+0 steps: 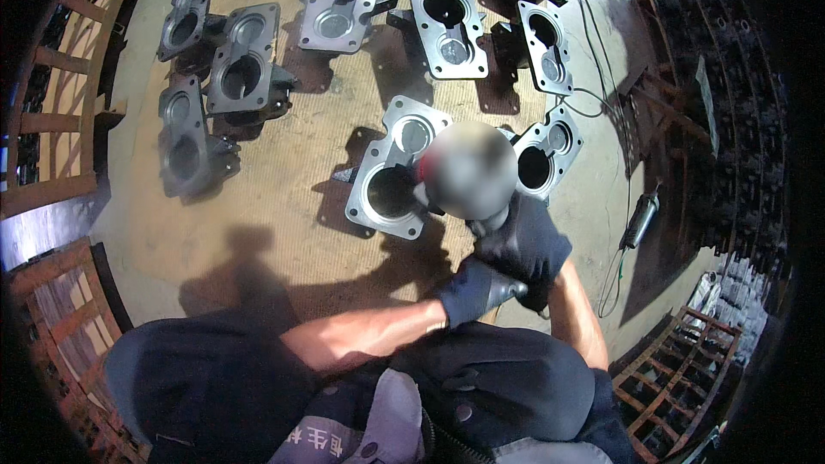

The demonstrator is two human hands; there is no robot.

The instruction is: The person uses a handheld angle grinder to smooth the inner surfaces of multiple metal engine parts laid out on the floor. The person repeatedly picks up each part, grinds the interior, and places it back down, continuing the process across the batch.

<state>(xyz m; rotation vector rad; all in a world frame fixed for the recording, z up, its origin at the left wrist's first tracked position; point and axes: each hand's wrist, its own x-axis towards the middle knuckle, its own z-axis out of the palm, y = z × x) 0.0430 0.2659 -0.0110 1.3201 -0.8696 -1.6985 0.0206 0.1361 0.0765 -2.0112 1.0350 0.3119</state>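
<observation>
"Which of your hands is closer to the round grey thing (470, 174)?"

"My right hand (526, 245). The thing sits just beyond its fingers, far and a little left of my knuckles. It is too blurred for me to name, and I can't make out a long axis on it."

"And the left casting (398, 155), the two-holed metal one?"

"That lies to the left of the round thing, also beyond both hands. Its long axis slants from near left to far right, with the big open hole at the near end. The round thing overlaps its right side in my view; I can't tell if they touch."

"How are your fingers set?"

"On the right they are curled, and they look closed on the near side of the round thing. My left hand (481, 294) is bent in nearer to me, against the right one, its thumb pointing right. What it grips, if anything, I can't tell."

"Anything on the other side?"

"The right casting (548, 153), far and slightly right of my right hand, leaning the same way. Both castings lie well beyond my left hand."
</observation>
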